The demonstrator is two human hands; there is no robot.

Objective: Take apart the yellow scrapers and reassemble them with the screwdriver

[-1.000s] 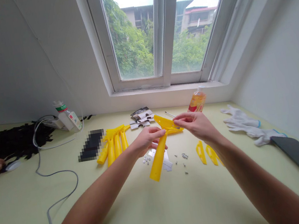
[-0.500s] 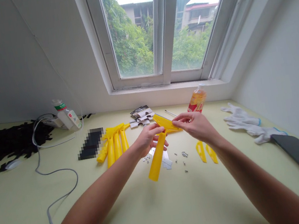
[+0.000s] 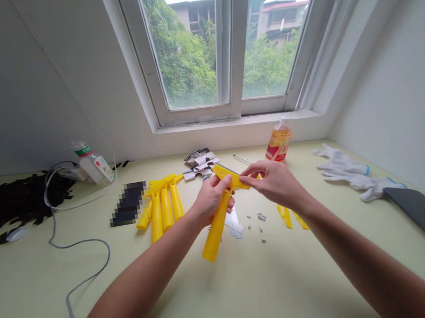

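Note:
A yellow plastic scraper is held up over the table, its handle slanting down toward me. My left hand wraps the neck, thumb on the head. At the head's right end my right hand pinches the yellow cover plate, which lies against the head. A thin grey edge shows along the far side of the head. Beneath the hands are flat metal blades, partly hidden, and several small screws. Two more yellow cover plates lie by my right forearm, which partly covers one.
Several yellow scraper handles lie left, beside a pixelated dark object. Behind are cardboard sleeves, a screwdriver and an orange drink bottle. White gloves lie right. A grey cable runs along the left.
The yellow cover plate, held apart at an angle before, now sits against the scraper's head. My left thumb has moved onto it, and the handle's end has swung slightly left.

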